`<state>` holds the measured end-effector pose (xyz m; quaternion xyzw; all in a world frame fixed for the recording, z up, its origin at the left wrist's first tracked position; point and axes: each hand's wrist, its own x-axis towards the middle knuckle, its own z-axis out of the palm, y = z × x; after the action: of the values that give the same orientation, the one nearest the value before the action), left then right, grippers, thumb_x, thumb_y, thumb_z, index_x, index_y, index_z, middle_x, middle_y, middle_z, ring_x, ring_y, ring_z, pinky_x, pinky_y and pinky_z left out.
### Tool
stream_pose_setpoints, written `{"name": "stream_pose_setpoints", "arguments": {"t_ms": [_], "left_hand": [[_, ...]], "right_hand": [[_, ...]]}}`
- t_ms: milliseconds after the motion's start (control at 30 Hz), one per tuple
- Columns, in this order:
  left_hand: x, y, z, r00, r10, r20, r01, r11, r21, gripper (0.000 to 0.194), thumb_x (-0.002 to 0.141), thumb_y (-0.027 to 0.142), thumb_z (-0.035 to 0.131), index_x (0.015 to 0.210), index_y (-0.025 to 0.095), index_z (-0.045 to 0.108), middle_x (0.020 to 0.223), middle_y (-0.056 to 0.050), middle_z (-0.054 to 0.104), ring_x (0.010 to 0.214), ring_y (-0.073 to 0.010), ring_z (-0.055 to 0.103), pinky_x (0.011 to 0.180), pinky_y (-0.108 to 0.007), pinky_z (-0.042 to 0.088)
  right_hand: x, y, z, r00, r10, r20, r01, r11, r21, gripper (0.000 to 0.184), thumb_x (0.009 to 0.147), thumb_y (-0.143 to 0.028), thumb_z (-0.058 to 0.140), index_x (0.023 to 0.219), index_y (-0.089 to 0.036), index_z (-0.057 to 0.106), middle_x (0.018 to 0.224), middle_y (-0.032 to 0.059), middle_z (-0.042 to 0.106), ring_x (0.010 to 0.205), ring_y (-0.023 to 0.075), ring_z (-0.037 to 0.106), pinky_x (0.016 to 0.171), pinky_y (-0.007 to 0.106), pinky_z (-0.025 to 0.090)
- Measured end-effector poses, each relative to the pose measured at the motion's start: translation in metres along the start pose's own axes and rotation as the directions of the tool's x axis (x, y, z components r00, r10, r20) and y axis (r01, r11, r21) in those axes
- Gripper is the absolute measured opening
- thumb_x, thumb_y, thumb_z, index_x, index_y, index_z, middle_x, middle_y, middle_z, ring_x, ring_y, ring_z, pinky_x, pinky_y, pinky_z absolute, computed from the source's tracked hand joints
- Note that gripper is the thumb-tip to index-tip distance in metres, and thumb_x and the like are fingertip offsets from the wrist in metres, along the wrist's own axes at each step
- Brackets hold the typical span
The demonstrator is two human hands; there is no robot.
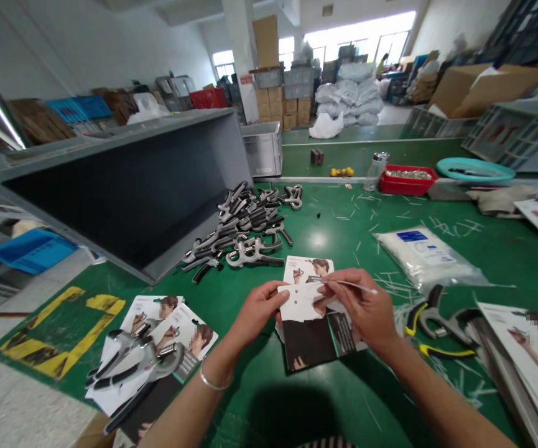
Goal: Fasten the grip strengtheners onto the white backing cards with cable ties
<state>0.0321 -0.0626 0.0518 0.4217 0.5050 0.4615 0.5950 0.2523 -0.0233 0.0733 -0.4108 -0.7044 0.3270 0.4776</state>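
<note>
Pinched between thumb and fingers of my left hand (260, 311) is a printed backing card (308, 342) with two small holes in its white upper part. My right hand (366, 308) pinches a thin white cable tie (361, 288) over the card's right side. Another printed card (292, 267) shows just beyond it. Up and to the left of my hands lies a heap of grey and black hand grippers (250, 227). Left of my left forearm, several hand grippers (133, 367) rest on printed cards (203, 336).
A large grey bin (157, 127) lies tipped toward the heap. On the right are a bag of white cable ties (425, 255), yellow-black cutting pliers (436, 323), loose ties (455, 227) and stacked cards (525, 354). A red tray (408, 188) and turquoise dish (476, 179) stand behind.
</note>
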Motion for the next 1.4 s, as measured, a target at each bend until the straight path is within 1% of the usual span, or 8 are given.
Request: {"name": "stream_pose_setpoints", "arguments": {"t_ms": [133, 300, 600, 867, 967, 1133, 1233, 1400], "left_hand": [[0.0, 0.0, 0.004, 1.0, 0.018, 0.005, -0.019, 1.0, 0.018, 0.045, 0.079, 0.044, 0.072, 0.108, 0.01, 0.068, 0.081, -0.005, 0.069, 0.062, -0.0125, 0.06, 0.054, -0.021, 0.048], [0.002, -0.001, 0.005, 1.0, 0.029, -0.007, -0.028, 0.998, 0.051, 0.045, 0.08, 0.044, 0.071, 0.109, 0.01, 0.068, 0.081, -0.006, 0.069, 0.062, -0.0133, 0.06, 0.053, -0.022, 0.048], [0.004, 0.0, 0.002, 0.997, 0.072, 0.009, -0.072, 0.989, 0.126, 0.042, 0.081, 0.042, 0.07, 0.111, 0.012, 0.07, 0.094, -0.008, 0.071, 0.074, -0.0155, 0.062, 0.065, -0.024, 0.049], [0.0, 0.003, 0.004, 0.997, 0.066, 0.036, -0.07, 0.991, 0.112, 0.043, 0.081, 0.043, 0.07, 0.112, 0.013, 0.07, 0.09, -0.007, 0.071, 0.07, -0.0151, 0.061, 0.062, -0.024, 0.048], [-0.002, 0.011, 0.008, 0.995, 0.088, 0.054, -0.093, 0.991, 0.101, 0.04, 0.08, 0.041, 0.072, 0.11, 0.015, 0.071, 0.096, -0.007, 0.072, 0.077, -0.016, 0.063, 0.066, -0.023, 0.049], [-0.001, 0.025, 0.01, 0.993, 0.064, 0.104, -0.071, 0.995, 0.064, 0.041, 0.088, 0.052, 0.059, 0.099, 0.014, 0.069, 0.077, -0.005, 0.07, 0.06, -0.0122, 0.061, 0.054, -0.021, 0.045], [0.002, 0.019, 0.011, 0.995, 0.083, 0.048, -0.088, 0.99, 0.106, 0.039, 0.091, 0.053, 0.053, 0.097, 0.016, 0.063, 0.056, 0.002, 0.059, 0.041, -0.0084, 0.049, 0.043, -0.018, 0.035], [0.001, -0.004, 0.012, 0.988, 0.15, 0.047, -0.156, 0.974, 0.167, 0.017, 0.081, 0.028, 0.068, 0.091, 0.018, 0.058, 0.072, 0.003, 0.062, 0.051, -0.0079, 0.053, 0.053, -0.019, 0.042]], "right_hand": [[-0.005, 0.005, 0.011, 0.976, -0.196, 0.095, 0.21, 0.962, -0.172, 0.01, 0.098, -0.027, 0.052, 0.099, -0.024, 0.062, 0.091, 0.0046, 0.072, 0.085, 0.0198, 0.07, 0.078, 0.032, 0.054], [-0.008, 0.02, 0.01, 0.921, -0.352, 0.167, 0.383, 0.897, -0.222, 0.015, 0.097, -0.017, 0.051, 0.108, -0.023, 0.059, 0.099, 0.0063, 0.07, 0.095, 0.0202, 0.067, 0.086, 0.034, 0.054], [-0.01, 0.018, 0.009, 0.858, -0.473, 0.2, 0.51, 0.831, -0.223, 0.024, 0.095, -0.01, 0.05, 0.115, -0.021, 0.056, 0.106, 0.0088, 0.07, 0.101, 0.0199, 0.066, 0.09, 0.035, 0.054], [-0.009, 0.016, 0.012, 0.858, -0.438, 0.269, 0.491, 0.854, -0.175, 0.022, 0.095, -0.012, 0.051, 0.113, -0.022, 0.058, 0.111, 0.0096, 0.068, 0.106, 0.0207, 0.062, 0.093, 0.039, 0.051], [0.002, 0.012, 0.012, 0.877, -0.343, 0.337, 0.412, 0.897, -0.161, 0.012, 0.094, -0.018, 0.054, 0.101, -0.022, 0.064, 0.117, 0.0092, 0.067, 0.112, 0.0245, 0.058, 0.098, 0.045, 0.045], [0.024, 0.012, -0.001, 0.885, -0.031, 0.465, 0.019, 0.999, 0.031, 0.011, 0.092, -0.031, 0.061, 0.091, -0.021, 0.067, 0.09, 0.0022, 0.067, 0.082, 0.0168, 0.061, 0.076, 0.03, 0.047], [0.026, 0.015, -0.004, 0.884, 0.097, 0.458, -0.173, 0.977, 0.128, 0.017, 0.09, -0.036, 0.063, 0.09, -0.02, 0.066, 0.085, 0.0007, 0.064, 0.073, 0.0142, 0.057, 0.066, 0.026, 0.044], [0.018, 0.023, 0.004, 0.869, 0.166, 0.466, -0.305, 0.921, 0.24, 0.023, 0.086, -0.042, 0.068, 0.089, -0.019, 0.066, 0.082, 0.0001, 0.06, 0.068, 0.0128, 0.052, 0.061, 0.025, 0.04]]}}
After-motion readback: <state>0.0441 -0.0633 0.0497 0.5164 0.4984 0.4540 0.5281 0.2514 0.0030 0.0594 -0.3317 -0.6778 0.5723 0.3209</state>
